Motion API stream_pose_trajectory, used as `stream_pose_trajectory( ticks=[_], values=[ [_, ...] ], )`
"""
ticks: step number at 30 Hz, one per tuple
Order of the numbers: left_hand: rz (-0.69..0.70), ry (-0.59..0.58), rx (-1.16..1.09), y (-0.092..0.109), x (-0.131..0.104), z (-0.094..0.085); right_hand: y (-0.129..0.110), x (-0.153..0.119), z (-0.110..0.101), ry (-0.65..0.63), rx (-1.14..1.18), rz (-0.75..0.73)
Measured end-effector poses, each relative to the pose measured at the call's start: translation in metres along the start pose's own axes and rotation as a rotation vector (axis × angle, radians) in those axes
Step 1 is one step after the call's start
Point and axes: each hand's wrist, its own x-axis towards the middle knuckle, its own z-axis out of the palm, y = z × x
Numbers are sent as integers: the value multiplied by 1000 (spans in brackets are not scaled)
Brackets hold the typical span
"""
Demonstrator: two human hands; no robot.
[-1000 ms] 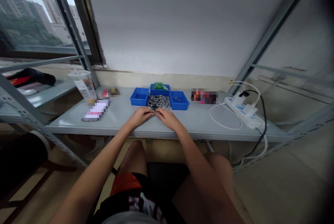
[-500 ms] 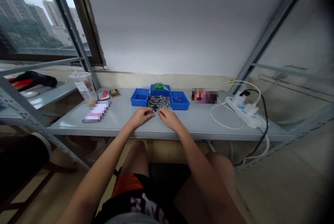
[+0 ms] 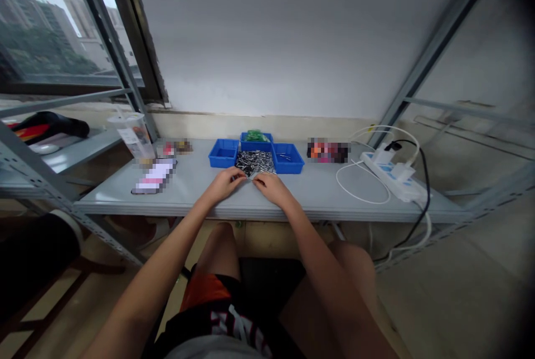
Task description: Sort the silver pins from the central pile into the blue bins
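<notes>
My left hand (image 3: 227, 183) and my right hand (image 3: 270, 186) face each other at the near edge of a pile of small metal pieces (image 3: 256, 162). Both have their fingers pinched together, with a tiny light object between the fingertips, too small to name. Left of the pile is a blue tray (image 3: 212, 159) that looks bare inside. A second blue tray (image 3: 295, 169) on the right has a few thin metal pieces in it. Behind the pile, a third blue tray (image 3: 256, 145) holds green packets (image 3: 256, 136).
On the grey table (image 3: 317, 194) lie a phone (image 3: 154, 176) and a clear plastic cup (image 3: 136, 137) to the left. A blurred colourful item (image 3: 327, 151), a white power strip (image 3: 390, 176) and looped cables are to the right.
The view has shifted slightly. My hands stay nearly in place, their fingertips still close together by the pile.
</notes>
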Motion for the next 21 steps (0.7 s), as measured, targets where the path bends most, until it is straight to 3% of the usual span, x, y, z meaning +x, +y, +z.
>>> stream_pose_trajectory(
  ticks=[7, 15, 21],
  values=[
    [-84, 51, 50, -6, 1, 2, 2, 0, 1, 37, 22, 13],
    [-65, -48, 58, -6, -1, 3, 0, -1, -1, 55, 28, 14],
    [-94, -60, 65, -5, -1, 3, 2, 0, -1, 66, 14, 40]
  ],
)
